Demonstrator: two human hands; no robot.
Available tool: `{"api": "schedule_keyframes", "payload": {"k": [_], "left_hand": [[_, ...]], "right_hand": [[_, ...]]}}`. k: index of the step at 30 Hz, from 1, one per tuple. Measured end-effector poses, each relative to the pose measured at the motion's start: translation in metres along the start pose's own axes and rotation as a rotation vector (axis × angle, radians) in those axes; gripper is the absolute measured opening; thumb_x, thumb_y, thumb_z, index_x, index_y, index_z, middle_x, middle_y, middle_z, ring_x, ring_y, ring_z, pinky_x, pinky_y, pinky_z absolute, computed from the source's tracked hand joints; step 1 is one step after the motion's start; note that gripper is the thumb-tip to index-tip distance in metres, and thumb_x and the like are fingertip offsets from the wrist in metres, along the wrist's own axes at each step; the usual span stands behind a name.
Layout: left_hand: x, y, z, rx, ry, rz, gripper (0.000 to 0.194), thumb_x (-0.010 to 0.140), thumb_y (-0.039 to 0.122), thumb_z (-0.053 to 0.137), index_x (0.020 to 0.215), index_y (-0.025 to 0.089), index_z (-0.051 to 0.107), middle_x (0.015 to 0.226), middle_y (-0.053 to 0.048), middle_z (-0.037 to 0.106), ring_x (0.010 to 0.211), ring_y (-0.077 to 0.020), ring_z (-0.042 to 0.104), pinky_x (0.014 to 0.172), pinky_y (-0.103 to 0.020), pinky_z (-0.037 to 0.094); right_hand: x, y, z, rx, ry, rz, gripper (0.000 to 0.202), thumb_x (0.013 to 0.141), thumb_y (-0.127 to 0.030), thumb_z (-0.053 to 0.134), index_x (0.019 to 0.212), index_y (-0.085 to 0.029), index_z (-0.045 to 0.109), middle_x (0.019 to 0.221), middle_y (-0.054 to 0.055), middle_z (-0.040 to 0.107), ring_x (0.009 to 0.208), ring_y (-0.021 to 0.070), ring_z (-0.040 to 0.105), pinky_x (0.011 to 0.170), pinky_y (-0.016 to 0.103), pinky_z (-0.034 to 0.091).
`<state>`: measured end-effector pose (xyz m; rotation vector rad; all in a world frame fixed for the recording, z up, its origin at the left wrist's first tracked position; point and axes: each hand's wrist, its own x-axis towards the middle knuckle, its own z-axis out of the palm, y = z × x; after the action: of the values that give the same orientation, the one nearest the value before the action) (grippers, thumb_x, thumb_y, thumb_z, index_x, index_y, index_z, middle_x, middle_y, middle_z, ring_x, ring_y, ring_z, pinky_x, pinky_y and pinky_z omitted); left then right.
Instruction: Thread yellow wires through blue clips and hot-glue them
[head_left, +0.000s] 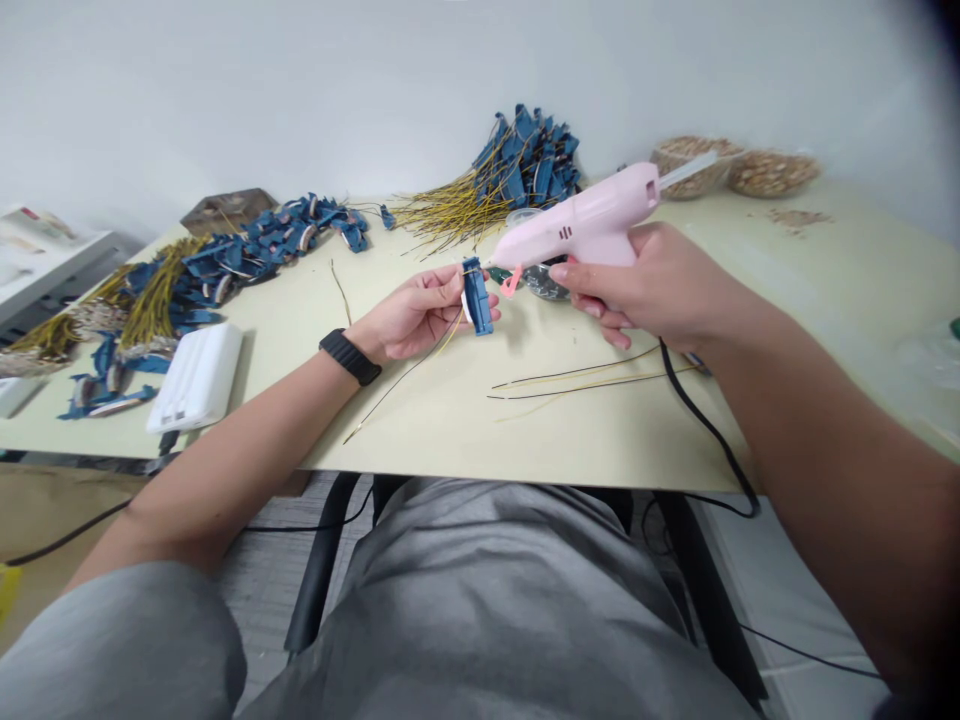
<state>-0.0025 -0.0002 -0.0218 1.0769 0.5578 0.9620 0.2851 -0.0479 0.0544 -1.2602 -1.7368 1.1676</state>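
Blue plastic, by the look of it, makes up the small piece [480, 308] pinched upright between the thumb and fingers of the left hand [420, 315], above the middle of the pale table [427, 435]; fingertips show past its right edge. Thin yellow and black wires [401, 382] trail from it toward the near left. From the right, the right hand [667, 285] has its fingers wrapped around the handle of a pink glue gun [592, 220], a clear stick [690, 172] jutting from its back; I cannot tell whether the trigger is pressed. Its nozzle points left at the piece's far end, close enough that touching or just beside is unclear.

To do this well, I would hold the piece steady by its sides, keep those left fingertips away from the likely hot tip, give a brief, even squeeze, and let the glue firm up before loosening the pinch. The black cord [701, 415] hanging on the right should have slack, so it doesn't tug the nozzle off its spot
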Motion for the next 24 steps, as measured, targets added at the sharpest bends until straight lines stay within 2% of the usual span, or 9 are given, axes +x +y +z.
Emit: {"api": "schedule_keyframes", "payload": {"k": [4,11,14,20,24], "left_hand": [[0.0003,0.0004,0.0008,0.007,0.037,-0.019,0.017,0.102,0.023,0.089,0.114,0.012,0.083,0.102,-0.011,0.089,0.095,-0.0269,0.091,0.101,-0.036,0.072],[0.0000,0.0024,0.0052,0.026,-0.018,0.023,0.016,0.102,0.024,0.088,0.111,0.011,0.084,0.106,-0.011,0.090,0.094,-0.0253,0.091,0.096,-0.033,0.073],[-0.0006,0.0030,0.0061,0.021,0.013,0.003,0.015,0.102,0.022,0.088,0.110,0.011,0.082,0.103,-0.011,0.089,0.092,-0.0248,0.091,0.094,-0.032,0.073],[-0.0006,0.0025,0.0059,0.019,0.088,-0.018,0.009,0.105,0.020,0.083,0.109,0.013,0.079,0.104,-0.011,0.089,0.090,-0.0262,0.090,0.097,-0.039,0.072],[0.0010,0.0025,0.0051,0.038,0.112,-0.020,0.008,0.105,0.019,0.084,0.108,0.013,0.079,0.100,-0.010,0.088,0.088,-0.0242,0.089,0.091,-0.034,0.071]], "right_hand": [[-0.0001,-0.0001,0.0002,-0.012,0.005,0.005,0.043,0.102,-0.036,0.092,0.082,-0.025,0.055,0.065,-0.001,0.054,0.050,0.0104,0.043,0.040,0.028,0.044],[0.0006,0.0022,-0.0006,-0.014,0.008,-0.009,0.038,0.102,-0.031,0.090,0.081,-0.024,0.058,0.065,0.000,0.056,0.049,0.0102,0.046,0.039,0.027,0.046],[0.0005,0.0020,-0.0010,-0.031,0.014,0.004,0.040,0.102,-0.032,0.089,0.080,-0.024,0.057,0.065,0.000,0.057,0.048,0.0105,0.047,0.038,0.028,0.046],[0.0014,0.0037,-0.0016,0.024,0.001,-0.013,0.045,0.097,-0.036,0.096,0.089,-0.026,0.054,0.064,-0.002,0.056,0.047,0.0107,0.045,0.038,0.028,0.043],[0.0020,0.0042,-0.0016,-0.013,0.003,0.000,0.045,0.098,-0.038,0.095,0.087,-0.026,0.053,0.065,-0.002,0.056,0.046,0.0110,0.046,0.038,0.029,0.044]]}}
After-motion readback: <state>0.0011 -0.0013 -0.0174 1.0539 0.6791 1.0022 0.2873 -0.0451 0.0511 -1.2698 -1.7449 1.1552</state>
